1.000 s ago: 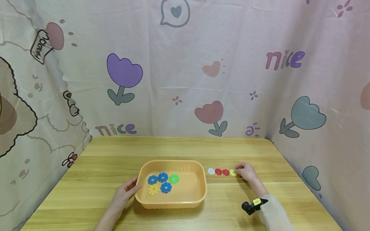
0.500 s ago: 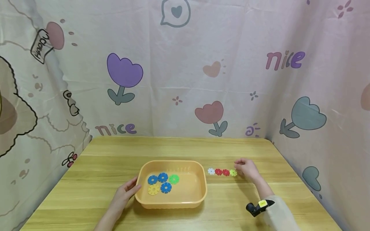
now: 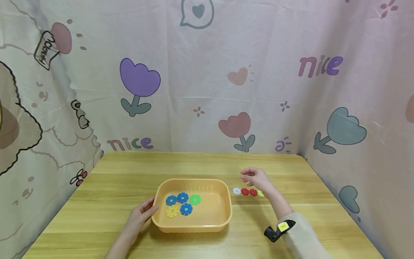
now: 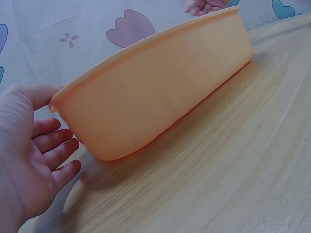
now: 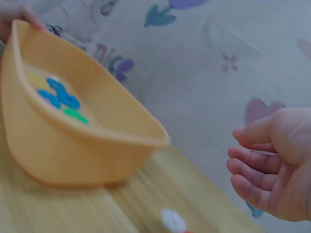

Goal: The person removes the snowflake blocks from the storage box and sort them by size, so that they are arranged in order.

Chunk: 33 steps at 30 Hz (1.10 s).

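My left hand (image 3: 138, 216) holds the left rim of an orange-yellow plastic basin (image 3: 194, 229). In the left wrist view its thumb (image 4: 41, 94) lies over the rim, fingers by the outer wall. Inside the basin lie several snowflake building discs: blue ones (image 3: 186, 209), a green one (image 3: 195, 199) and a yellow one (image 3: 172, 211). My right hand (image 3: 257, 178) hovers with nothing in it, fingers loosely bent, above a row of discs on the table. That row runs white disc (image 3: 237, 191), red disc (image 3: 244, 191), red disc (image 3: 253, 192), then a yellow-green disc (image 3: 260, 193) partly covered by the hand.
The wooden table (image 3: 129, 169) extends around the basin. A printed fabric curtain (image 3: 194, 93) hangs behind it and along both sides. A black wrist camera (image 3: 275, 233) is strapped to the right sleeve.
My right hand has let go of the yellow-green disc, risen, and moved left over the row. The left hand and basin have stayed in place.
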Motion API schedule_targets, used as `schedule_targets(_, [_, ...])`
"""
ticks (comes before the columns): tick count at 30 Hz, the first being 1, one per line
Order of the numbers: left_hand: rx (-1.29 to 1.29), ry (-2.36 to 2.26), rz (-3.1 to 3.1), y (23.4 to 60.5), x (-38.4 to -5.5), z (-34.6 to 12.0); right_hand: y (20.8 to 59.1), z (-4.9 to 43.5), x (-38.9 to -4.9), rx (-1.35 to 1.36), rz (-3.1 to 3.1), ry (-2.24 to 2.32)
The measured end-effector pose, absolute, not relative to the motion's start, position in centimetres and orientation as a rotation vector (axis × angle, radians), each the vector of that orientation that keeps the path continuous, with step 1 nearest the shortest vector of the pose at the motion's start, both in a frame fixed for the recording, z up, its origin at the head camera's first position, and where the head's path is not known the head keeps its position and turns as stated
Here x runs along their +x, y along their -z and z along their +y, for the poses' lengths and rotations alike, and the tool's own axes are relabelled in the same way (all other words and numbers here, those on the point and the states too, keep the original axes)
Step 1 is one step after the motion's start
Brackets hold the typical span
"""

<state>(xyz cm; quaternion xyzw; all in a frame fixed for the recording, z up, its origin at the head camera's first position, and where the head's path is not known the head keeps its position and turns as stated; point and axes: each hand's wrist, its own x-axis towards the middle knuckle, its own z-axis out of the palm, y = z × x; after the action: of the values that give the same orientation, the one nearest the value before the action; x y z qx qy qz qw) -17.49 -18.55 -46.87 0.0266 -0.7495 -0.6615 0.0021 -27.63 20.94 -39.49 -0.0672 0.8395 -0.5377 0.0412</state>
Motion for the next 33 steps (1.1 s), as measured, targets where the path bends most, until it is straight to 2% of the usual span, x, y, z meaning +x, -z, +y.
schedule_targets(18, [0.059, 2.085, -2.347, 46.7, -17.5, -18.5, 39.6, 9.5, -26.9, -0.526, 2.325, 1.631])
schedule_targets(33, [0.073, 2.083, -2.343, 46.7, -17.4, -18.4, 41.5, 1.5, -26.3, -0.476, 2.302, 1.568])
